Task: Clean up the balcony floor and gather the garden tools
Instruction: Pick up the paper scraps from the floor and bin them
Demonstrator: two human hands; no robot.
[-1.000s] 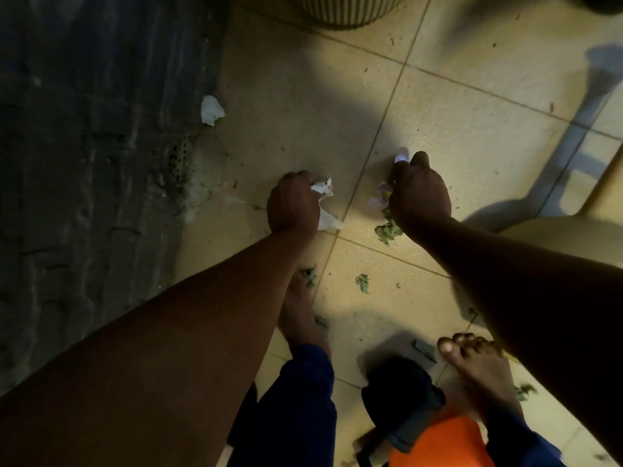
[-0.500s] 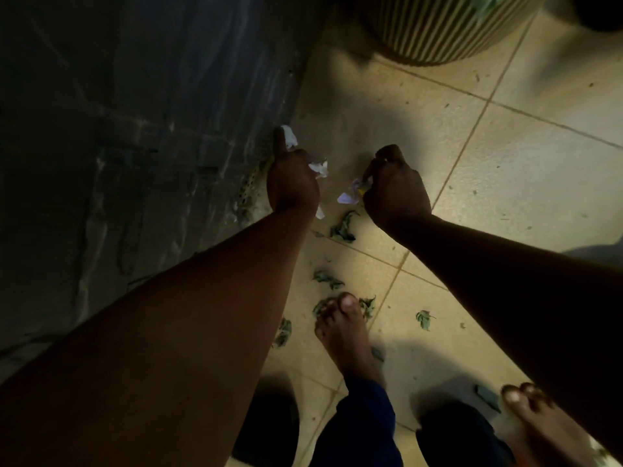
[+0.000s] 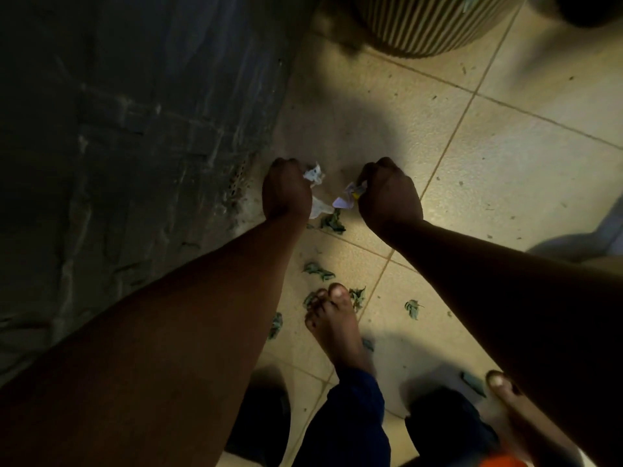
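Clutching crumpled white paper scraps (image 3: 313, 175), the left hand (image 3: 286, 190) stays level with the right hand (image 3: 391, 193), whose fingers pinch pale litter (image 3: 347, 198); neither shows legible writing.

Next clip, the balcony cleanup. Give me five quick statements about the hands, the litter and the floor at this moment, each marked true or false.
1. The left hand grips crumpled white paper. True.
2. The right hand is open and holds nothing. False: it is curled around pale scraps that stick out beside it.
3. Green leaves lie scattered on the tiled floor. True.
4. A broom lies across the tiles between the two hands. False: no broom shows; only paper and a leaf are there.
5. A ribbed pot stands at the top of the view. True.
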